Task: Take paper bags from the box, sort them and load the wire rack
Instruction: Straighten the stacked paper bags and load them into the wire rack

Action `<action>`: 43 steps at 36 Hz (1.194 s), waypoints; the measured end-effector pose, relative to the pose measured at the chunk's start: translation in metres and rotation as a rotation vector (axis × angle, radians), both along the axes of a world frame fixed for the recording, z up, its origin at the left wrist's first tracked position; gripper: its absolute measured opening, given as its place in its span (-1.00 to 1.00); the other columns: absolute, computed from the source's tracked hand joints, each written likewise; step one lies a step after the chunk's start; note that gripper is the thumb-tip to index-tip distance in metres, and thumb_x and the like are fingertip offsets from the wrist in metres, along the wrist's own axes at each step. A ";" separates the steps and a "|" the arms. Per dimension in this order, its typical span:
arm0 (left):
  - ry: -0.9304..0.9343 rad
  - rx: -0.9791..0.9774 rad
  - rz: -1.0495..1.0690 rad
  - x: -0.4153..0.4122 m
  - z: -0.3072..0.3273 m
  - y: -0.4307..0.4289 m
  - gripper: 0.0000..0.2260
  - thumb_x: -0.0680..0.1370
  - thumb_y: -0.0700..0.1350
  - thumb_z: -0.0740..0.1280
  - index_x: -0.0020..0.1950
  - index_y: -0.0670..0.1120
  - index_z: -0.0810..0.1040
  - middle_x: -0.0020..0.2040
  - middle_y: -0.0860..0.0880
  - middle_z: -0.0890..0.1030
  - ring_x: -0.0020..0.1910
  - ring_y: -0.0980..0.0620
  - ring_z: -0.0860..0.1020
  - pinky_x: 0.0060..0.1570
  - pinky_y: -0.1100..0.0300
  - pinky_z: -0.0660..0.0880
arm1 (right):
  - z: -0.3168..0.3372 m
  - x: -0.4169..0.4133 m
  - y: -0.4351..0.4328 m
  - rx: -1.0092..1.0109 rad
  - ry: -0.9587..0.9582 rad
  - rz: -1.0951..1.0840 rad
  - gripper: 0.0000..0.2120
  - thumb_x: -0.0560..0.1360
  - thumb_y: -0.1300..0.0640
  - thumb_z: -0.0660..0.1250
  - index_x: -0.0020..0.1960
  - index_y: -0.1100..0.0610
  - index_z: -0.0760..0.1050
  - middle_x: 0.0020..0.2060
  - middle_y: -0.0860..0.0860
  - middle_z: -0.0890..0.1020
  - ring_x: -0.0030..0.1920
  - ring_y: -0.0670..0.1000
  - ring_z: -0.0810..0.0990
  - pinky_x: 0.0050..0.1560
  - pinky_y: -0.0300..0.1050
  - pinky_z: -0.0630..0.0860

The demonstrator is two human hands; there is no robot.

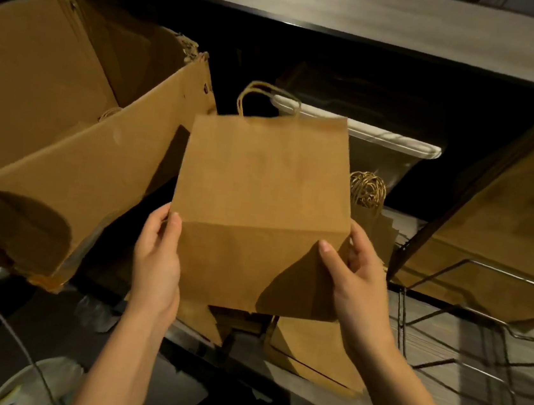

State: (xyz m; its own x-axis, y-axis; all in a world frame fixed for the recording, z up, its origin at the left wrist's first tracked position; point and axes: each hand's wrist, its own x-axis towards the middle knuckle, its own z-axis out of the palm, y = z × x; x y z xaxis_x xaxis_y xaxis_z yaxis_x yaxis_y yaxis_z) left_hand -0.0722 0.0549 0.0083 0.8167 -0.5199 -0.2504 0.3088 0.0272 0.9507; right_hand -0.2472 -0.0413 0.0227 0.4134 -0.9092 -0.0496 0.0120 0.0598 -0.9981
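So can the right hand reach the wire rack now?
Probably yes: the wire rack sits close beside the right hand with nothing blocking the way. But that hand is gripping the paper bag together with the left hand, so it would have to let go first.

The cardboard box (65,146) walls off nine to eleven o'clock of the paper bag (258,208), its flap just beside the bag's left edge. At three o'clock the wire rack (507,333) and a leaning stack of bags (507,213) close that side. A white-rimmed tub (382,145) stands at one o'clock, with a bundle of twisted handles (367,187) below it. A dark gap opens at twelve o'clock, under the shelf (379,18). At six o'clock flat bags (315,351) lie beneath.
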 end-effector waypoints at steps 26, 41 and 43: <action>-0.332 -0.327 -0.761 -0.170 0.088 -0.167 -0.64 0.66 -0.14 0.05 0.37 0.24 0.21 0.23 0.30 0.44 0.19 0.36 0.45 0.08 0.45 0.43 | 0.061 -0.168 -0.113 -0.646 -0.076 -0.835 -0.54 0.39 0.44 0.15 0.17 0.02 0.28 0.06 0.16 0.49 0.10 0.02 0.52 0.19 -0.02 0.47; -0.294 0.066 -0.937 -0.209 0.044 -0.187 -0.51 0.67 -0.06 0.04 0.52 0.19 -0.09 0.31 0.34 0.13 0.24 0.40 0.06 0.24 0.40 0.03 | -0.003 -0.210 -0.141 -0.282 0.104 -0.781 -0.35 0.43 0.32 0.27 0.39 -0.05 0.09 0.31 0.04 0.44 0.26 0.00 0.50 0.25 0.15 0.48; -0.292 0.094 -0.930 -0.209 0.040 -0.186 -0.53 0.67 -0.05 0.04 0.53 0.16 -0.06 0.24 0.35 0.15 0.24 0.39 0.08 0.21 0.43 0.04 | -0.008 -0.212 -0.143 -0.245 0.106 -0.770 -0.25 0.41 0.23 0.32 0.44 -0.16 0.04 0.35 0.05 0.42 0.31 0.03 0.47 0.26 0.17 0.46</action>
